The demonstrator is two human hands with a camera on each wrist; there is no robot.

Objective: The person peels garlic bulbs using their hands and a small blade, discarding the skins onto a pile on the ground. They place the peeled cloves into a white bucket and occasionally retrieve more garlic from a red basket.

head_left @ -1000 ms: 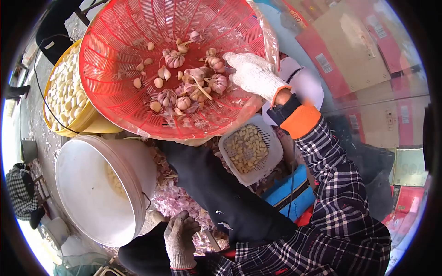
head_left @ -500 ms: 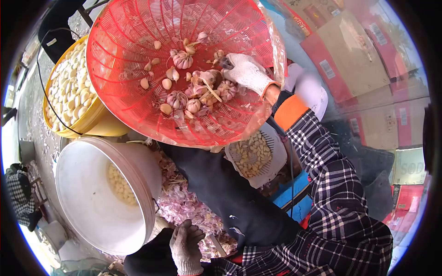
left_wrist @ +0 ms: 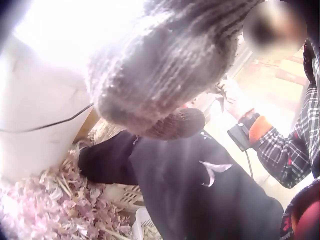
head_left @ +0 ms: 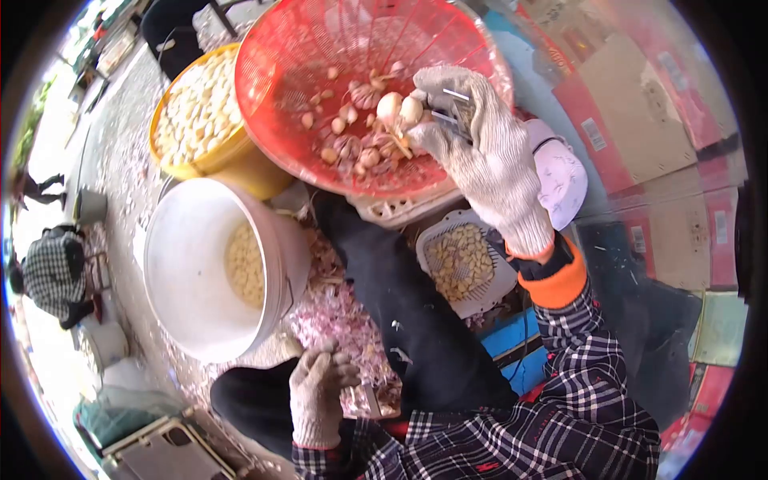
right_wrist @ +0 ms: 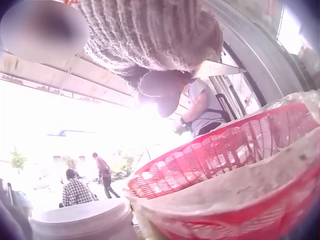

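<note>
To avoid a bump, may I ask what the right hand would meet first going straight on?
Likely the far side of the basket, though how high the right hand sits is unclear.

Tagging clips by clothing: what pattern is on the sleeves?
Dark and white plaid on the sleeves, clearest in the head view.

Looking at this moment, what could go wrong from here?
The garlic sits out at the fingertips of the right hand, so it might slip and drop into the red basket.
The yellow bucket looks filled nearly to its rim with cloves; a knock could spill some.
Loose skins lie beside the open white bucket and might stray in.
</note>
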